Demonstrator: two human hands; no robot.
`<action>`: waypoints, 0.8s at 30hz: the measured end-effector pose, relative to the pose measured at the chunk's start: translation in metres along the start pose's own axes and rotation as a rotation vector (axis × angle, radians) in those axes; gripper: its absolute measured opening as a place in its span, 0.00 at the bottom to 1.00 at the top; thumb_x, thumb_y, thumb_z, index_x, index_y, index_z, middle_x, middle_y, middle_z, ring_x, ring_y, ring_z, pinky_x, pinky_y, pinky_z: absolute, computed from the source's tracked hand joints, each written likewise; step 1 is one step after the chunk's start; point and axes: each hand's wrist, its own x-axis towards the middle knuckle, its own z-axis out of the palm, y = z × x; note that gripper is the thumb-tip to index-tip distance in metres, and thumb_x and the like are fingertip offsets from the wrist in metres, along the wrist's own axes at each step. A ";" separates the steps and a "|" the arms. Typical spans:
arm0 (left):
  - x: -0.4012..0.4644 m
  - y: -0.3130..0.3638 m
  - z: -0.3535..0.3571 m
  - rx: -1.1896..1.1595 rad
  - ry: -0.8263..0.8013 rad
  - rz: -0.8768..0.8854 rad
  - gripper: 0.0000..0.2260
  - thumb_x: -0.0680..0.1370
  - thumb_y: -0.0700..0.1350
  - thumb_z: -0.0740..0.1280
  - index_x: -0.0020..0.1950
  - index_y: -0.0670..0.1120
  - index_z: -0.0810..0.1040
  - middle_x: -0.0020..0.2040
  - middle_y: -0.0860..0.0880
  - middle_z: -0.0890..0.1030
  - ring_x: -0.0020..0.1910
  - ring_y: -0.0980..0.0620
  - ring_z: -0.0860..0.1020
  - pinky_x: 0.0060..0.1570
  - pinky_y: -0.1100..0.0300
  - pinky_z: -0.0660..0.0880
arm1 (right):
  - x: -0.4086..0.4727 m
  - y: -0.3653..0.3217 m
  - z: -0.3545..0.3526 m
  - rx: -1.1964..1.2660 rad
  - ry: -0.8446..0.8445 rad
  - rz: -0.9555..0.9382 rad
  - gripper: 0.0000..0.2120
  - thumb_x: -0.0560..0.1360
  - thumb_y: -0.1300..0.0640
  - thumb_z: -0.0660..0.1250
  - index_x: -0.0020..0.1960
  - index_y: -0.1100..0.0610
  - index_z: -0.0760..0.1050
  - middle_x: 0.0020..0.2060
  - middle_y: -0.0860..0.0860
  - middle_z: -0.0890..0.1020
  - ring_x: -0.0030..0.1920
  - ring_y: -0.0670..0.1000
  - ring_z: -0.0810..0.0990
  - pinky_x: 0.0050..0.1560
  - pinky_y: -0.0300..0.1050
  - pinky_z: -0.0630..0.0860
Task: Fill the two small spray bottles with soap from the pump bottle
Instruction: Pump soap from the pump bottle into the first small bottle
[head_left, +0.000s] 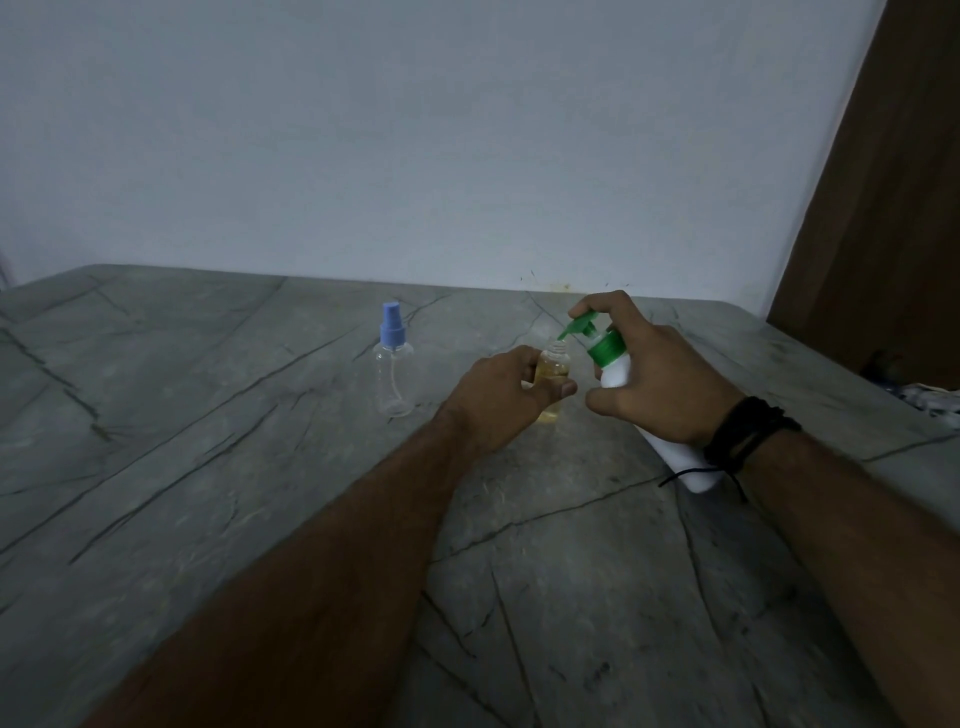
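I watch right hand (655, 375) grip tilted white pump bottle (675, 457), green spout over open amber-filled small bottle (551, 382) pinched in left hand (506, 397).

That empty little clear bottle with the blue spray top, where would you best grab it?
Grip the clear plastic spray bottle with the blue cap around its round body, below the cap, coming from its near side. It stands upright and alone on the grey stone table, its sides free.

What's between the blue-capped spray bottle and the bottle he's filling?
In the head view, only bare table separates the blue-capped bottle from the left hand, whose fingers wrap the open bottle.
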 end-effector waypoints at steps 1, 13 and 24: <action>0.000 0.000 0.000 0.000 0.000 -0.001 0.17 0.74 0.61 0.67 0.58 0.54 0.78 0.53 0.56 0.81 0.48 0.61 0.75 0.41 0.72 0.65 | 0.000 0.000 0.000 0.000 0.000 0.001 0.33 0.67 0.62 0.74 0.67 0.47 0.65 0.36 0.50 0.80 0.34 0.50 0.79 0.36 0.47 0.75; 0.000 -0.001 0.000 0.000 0.000 -0.002 0.17 0.74 0.61 0.67 0.58 0.53 0.78 0.53 0.55 0.81 0.48 0.61 0.75 0.40 0.71 0.65 | -0.001 0.000 0.000 -0.015 0.005 0.001 0.34 0.67 0.62 0.74 0.68 0.46 0.65 0.36 0.52 0.80 0.34 0.53 0.80 0.36 0.50 0.75; -0.001 0.000 0.000 -0.009 -0.002 -0.002 0.18 0.74 0.61 0.67 0.59 0.53 0.77 0.54 0.55 0.81 0.49 0.60 0.76 0.43 0.67 0.68 | -0.001 -0.001 0.000 0.000 0.007 0.009 0.34 0.67 0.62 0.74 0.68 0.47 0.65 0.37 0.52 0.80 0.35 0.53 0.80 0.36 0.46 0.75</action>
